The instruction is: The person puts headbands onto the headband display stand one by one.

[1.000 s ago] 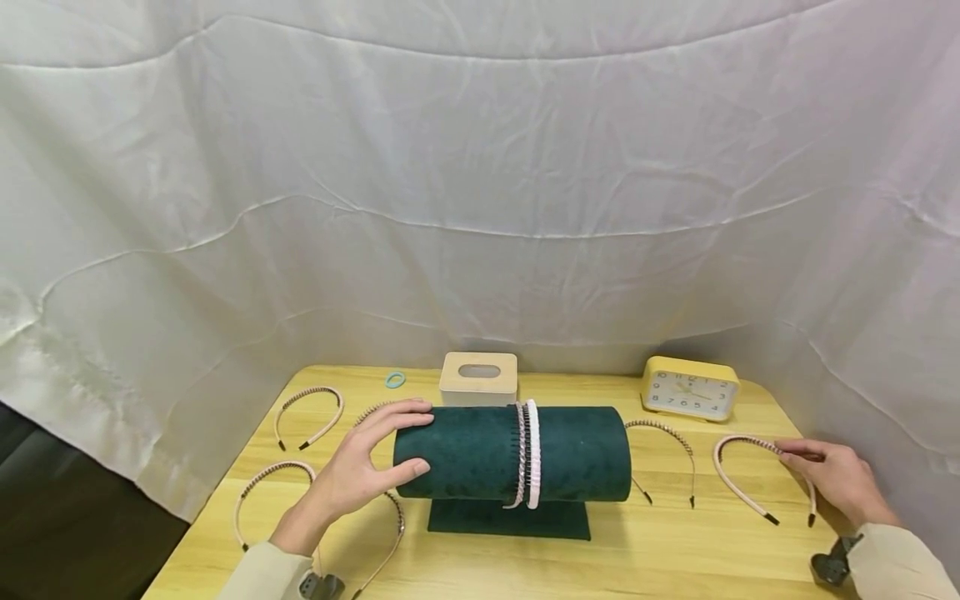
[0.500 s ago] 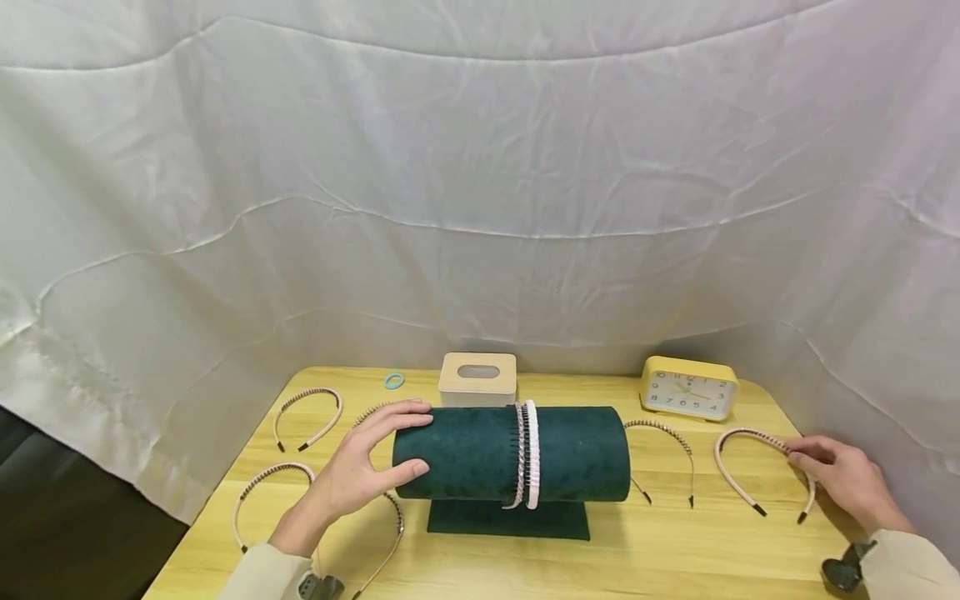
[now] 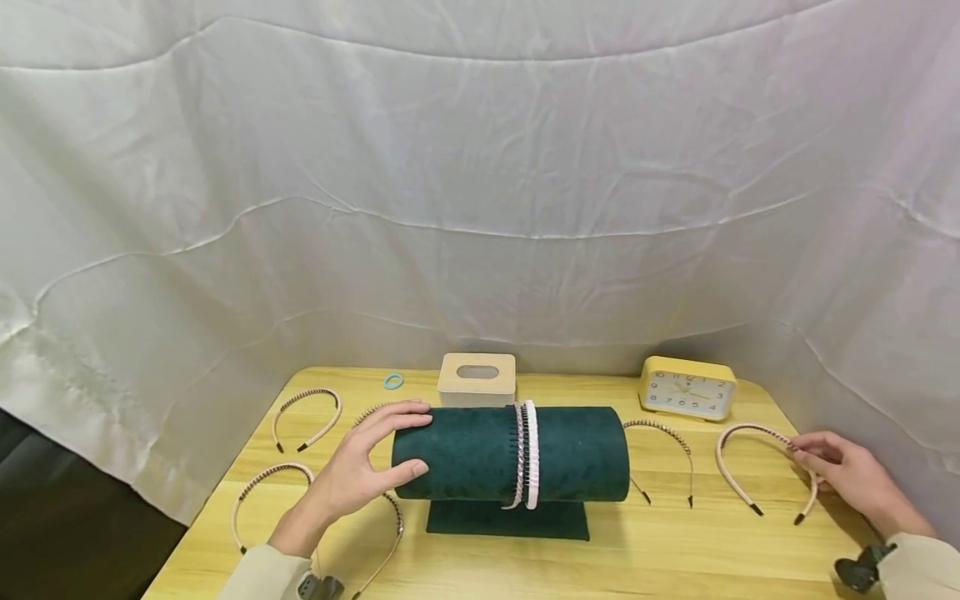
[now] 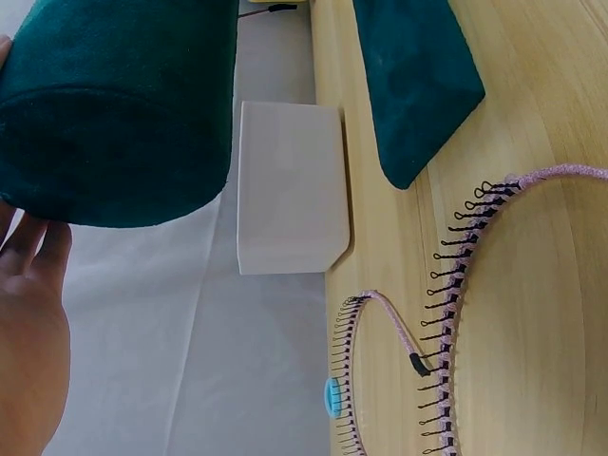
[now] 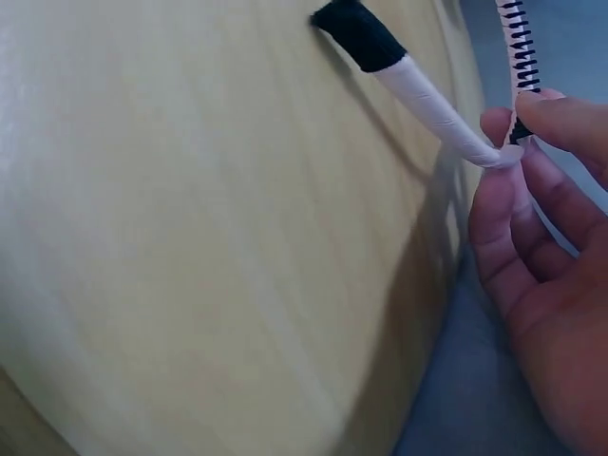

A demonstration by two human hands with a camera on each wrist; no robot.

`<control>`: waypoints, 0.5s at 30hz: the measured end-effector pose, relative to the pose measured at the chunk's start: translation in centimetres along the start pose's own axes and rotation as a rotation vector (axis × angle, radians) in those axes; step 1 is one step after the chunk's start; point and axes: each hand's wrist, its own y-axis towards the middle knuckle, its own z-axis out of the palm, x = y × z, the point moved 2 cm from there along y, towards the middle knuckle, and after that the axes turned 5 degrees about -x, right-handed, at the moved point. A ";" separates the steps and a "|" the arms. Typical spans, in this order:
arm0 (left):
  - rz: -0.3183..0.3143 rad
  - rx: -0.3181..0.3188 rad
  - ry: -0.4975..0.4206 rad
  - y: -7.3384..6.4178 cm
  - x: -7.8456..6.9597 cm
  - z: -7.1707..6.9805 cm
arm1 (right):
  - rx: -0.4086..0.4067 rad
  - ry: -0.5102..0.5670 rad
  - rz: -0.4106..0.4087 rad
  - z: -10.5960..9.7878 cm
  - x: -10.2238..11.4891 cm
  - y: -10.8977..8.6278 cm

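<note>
My left hand [image 3: 351, 477] grips the left end of a dark green velvet headband stand [image 3: 465, 454], fingers over the top and thumb on the front. In the left wrist view, the roll [image 4: 123, 123] covers part of this hand [image 4: 33, 342]. Around the roll's middle sit a pinkish toothed headband [image 3: 520, 467] and a thick white headband [image 3: 533, 467]. At the far right my right hand [image 3: 858, 479] pinches the side of a pale pink toothed headband [image 3: 723, 467]. The right wrist view shows this headband [image 5: 437, 109] between thumb and fingers, its black tip over the wood.
More toothed headbands lie on the wooden table [image 3: 675, 550]: one [image 3: 663, 429] right of the stand, and several at the left, including one [image 3: 336, 417] at the back. Behind stand a tissue box [image 3: 477, 375], a yellow clock [image 3: 690, 390] and a blue ring [image 3: 393, 381].
My right hand has drifted right and slightly nearer, still pinching the headband, whose tips have swung left and away. My left hand stays on the stand.
</note>
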 end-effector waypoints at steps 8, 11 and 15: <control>-0.007 -0.002 0.010 0.0 0.1 0.0 | 0.051 0.091 0.057 -0.5 0.3 -0.2; -0.017 0.003 0.010 0.0 0.1 0.0 | 0.109 0.172 0.136 -0.6 0.3 -0.3; -0.020 0.007 0.011 0.0 0.1 -0.1 | 0.204 0.325 0.213 -0.9 0.1 -0.5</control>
